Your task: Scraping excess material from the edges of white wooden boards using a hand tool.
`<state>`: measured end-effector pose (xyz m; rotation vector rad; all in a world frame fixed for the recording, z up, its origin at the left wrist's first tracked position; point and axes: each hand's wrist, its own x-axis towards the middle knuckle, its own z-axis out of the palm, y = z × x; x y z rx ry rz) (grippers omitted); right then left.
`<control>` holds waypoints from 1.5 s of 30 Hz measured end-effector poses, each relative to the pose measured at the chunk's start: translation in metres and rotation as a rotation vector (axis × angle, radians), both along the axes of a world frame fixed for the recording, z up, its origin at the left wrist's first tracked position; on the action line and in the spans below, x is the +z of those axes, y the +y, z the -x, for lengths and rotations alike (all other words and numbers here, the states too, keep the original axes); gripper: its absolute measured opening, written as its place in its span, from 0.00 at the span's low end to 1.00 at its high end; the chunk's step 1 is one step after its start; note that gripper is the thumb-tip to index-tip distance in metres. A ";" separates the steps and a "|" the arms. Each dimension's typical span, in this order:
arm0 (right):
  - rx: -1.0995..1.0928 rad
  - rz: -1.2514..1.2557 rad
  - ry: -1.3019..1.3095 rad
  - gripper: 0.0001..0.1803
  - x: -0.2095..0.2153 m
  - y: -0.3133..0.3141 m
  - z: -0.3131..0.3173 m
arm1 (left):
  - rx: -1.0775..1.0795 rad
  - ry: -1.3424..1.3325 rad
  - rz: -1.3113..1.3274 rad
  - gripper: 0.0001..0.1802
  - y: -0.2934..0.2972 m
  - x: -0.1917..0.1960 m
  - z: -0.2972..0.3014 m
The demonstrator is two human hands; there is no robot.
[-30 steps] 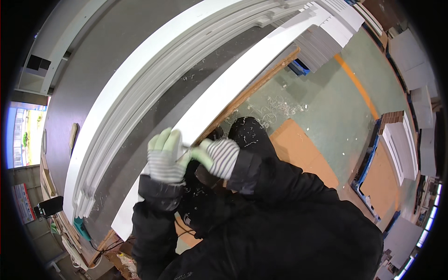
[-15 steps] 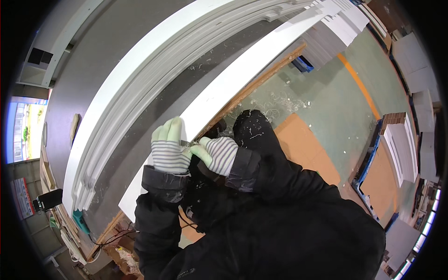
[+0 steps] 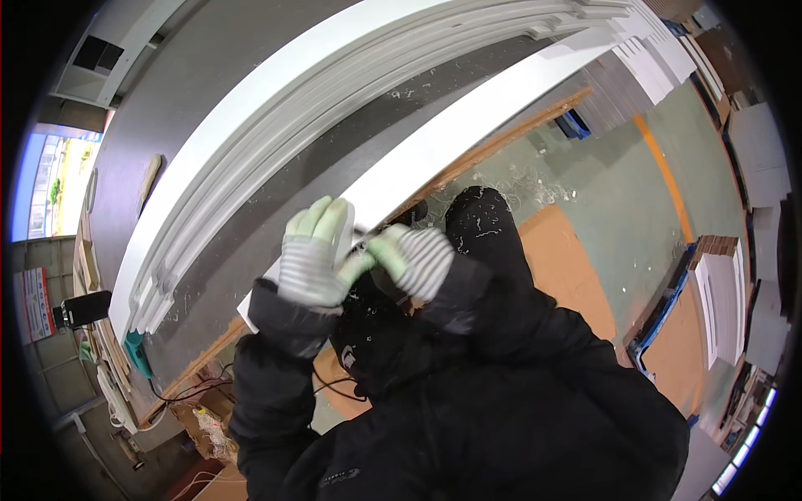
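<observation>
A long white board (image 3: 451, 134) lies along the near edge of the grey workbench. My left hand (image 3: 313, 255), in a striped glove with pale green fingers, rests on its near end, fingers stretched flat and thumb pointing at the board's edge. Just right of it, my right hand (image 3: 413, 260) wears the same kind of glove and is closed at that edge. Something small and dark shows between the two thumbs; its kind is too small and partly hidden to tell.
Several white moulded strips (image 3: 242, 142) lie stacked on the grey bench (image 3: 192, 92) beyond the board. A teal tool (image 3: 138, 355) with a cord is at the bench's left end. Thin shavings (image 3: 526, 188) litter the green floor. Cardboard (image 3: 564, 259) and a loaded pallet (image 3: 718, 292) are at right.
The whole view has shifted slightly. Both hands stay at the board's near end; my right hand has turned and drawn a little away from the left, both slightly blurred.
</observation>
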<state>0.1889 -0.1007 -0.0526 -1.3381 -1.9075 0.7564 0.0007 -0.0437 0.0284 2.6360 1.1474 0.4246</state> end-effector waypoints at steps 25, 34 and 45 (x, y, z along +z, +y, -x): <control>0.055 0.269 0.060 0.25 0.033 -0.001 -0.007 | 0.065 0.084 -0.129 0.47 -0.016 -0.005 0.058; -0.783 0.290 0.416 0.28 0.006 0.029 -0.129 | 0.016 0.101 0.000 0.43 -0.007 0.007 0.068; -0.099 0.279 0.008 0.26 0.032 -0.001 0.018 | -0.009 0.071 -0.010 0.46 -0.008 0.001 0.070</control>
